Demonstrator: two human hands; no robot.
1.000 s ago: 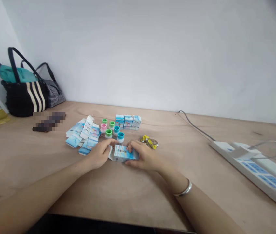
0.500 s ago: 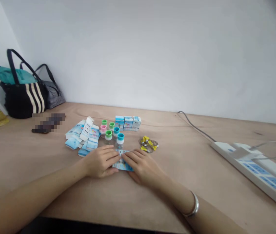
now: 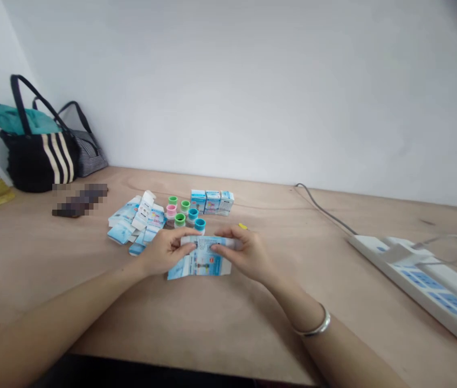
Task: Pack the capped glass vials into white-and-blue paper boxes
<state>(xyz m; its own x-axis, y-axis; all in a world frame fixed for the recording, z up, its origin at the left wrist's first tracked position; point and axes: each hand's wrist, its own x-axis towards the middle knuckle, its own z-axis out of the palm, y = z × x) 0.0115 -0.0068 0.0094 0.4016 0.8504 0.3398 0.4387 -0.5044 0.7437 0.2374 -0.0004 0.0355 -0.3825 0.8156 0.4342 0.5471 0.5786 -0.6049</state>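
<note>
A: Where does the blue carton [image 3: 206, 264] lie?
B: At three o'clock from the left hand [image 3: 164, 250], nine o'clock from the right hand [image 3: 250, 257], so between them.
A: Its long axis?
B: Roughly nine to three.
A: Which hand is nearer?
B: Neither; both pinch its twelve o'clock edge, thumbs on the near face. A blue-topped bottle [image 3: 200, 225] stands just beyond, towards twelve.

I have both bare forearms angled inward: the left forearm [image 3: 87, 307] slants from the lower left, the right forearm [image 3: 309, 310] from the lower right. The left hand [image 3: 164, 250] pinches, thumb pointing right below the forefinger; the right hand [image 3: 248, 254] mirrors it, thumb pointing left. The hands stay slightly apart.
</note>
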